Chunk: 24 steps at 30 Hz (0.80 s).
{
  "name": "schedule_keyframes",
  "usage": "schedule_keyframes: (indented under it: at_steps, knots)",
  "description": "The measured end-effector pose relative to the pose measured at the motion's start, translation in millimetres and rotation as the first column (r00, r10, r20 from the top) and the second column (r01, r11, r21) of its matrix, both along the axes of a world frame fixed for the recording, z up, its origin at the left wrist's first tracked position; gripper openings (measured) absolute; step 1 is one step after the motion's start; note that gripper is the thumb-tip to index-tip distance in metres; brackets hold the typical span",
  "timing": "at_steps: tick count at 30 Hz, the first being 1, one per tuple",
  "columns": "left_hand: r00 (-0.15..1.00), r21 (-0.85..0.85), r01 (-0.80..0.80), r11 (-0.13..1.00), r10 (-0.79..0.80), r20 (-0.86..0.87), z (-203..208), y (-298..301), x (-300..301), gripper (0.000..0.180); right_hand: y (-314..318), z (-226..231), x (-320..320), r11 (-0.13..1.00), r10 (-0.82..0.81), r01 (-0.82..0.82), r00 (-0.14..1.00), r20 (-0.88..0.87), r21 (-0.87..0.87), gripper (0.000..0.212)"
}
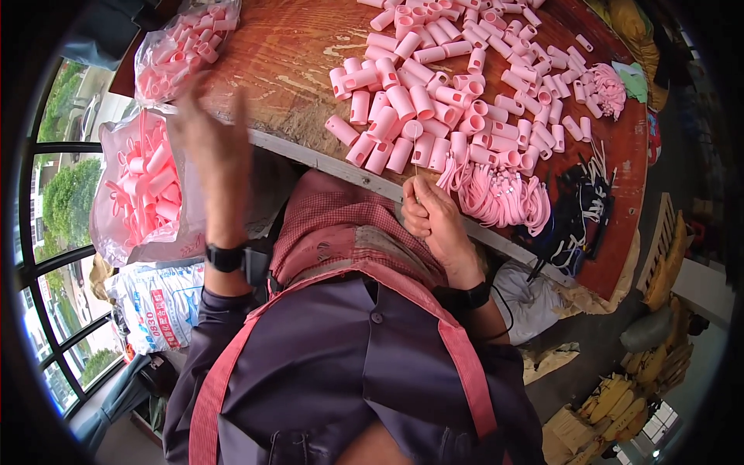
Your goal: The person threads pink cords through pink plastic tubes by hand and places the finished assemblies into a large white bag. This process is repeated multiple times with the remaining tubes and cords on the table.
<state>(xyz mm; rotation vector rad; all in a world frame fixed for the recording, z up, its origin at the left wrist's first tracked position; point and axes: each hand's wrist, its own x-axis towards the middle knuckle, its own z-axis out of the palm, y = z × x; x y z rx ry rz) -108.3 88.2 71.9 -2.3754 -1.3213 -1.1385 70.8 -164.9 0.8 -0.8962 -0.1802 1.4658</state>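
Observation:
My left hand [211, 147] is smeared by motion beside the open plastic bag [108, 209]. Its fingers are too blurred to read. Inside that bag lie pink tubes with cords [149, 174]. At the front edge of the table, my right hand [432, 211] is closed, with a thin rod [417, 159] standing up from its fingers. The rod's upper end lies against a big heap of short pink tubes [399, 101], some with holes in their sides. Just right of this hand, a bundle of pink cord loops [504, 198] hangs by the table edge.
The wooden table [287, 46] has a worn red top and a pale front edge [341, 172]. Another bag of pink tubes [186, 50] sits at its far left. Black and white cords [585, 209] and a green cloth [632, 80] lie on the right. A printed white sack [155, 306] stands lower left.

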Motion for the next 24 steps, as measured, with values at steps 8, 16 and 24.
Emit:
schedule_keyframes:
  at_steps: [8, 16, 24]
  knots:
    - [0.865, -0.364, 0.437, 0.822, -0.495, -0.079, -112, -75, 93, 0.058, -11, 6, -4, 0.999, -0.03, 0.031, 0.998, 0.053, -0.02, 0.029]
    - [0.508, -0.508, 0.861, -0.013, 0.023, 0.861, -104, -55, 86, 0.037, -8, 14, -18, 0.992, 0.102, -0.095, 0.992, 0.079, -0.087, 0.03]
    - [0.302, -0.133, 0.928, -0.349, 0.49, 0.818, -74, -61, 78, 0.027, 2, 21, -28, 0.969, 0.22, -0.204, 0.969, 0.115, -0.138, 0.03]
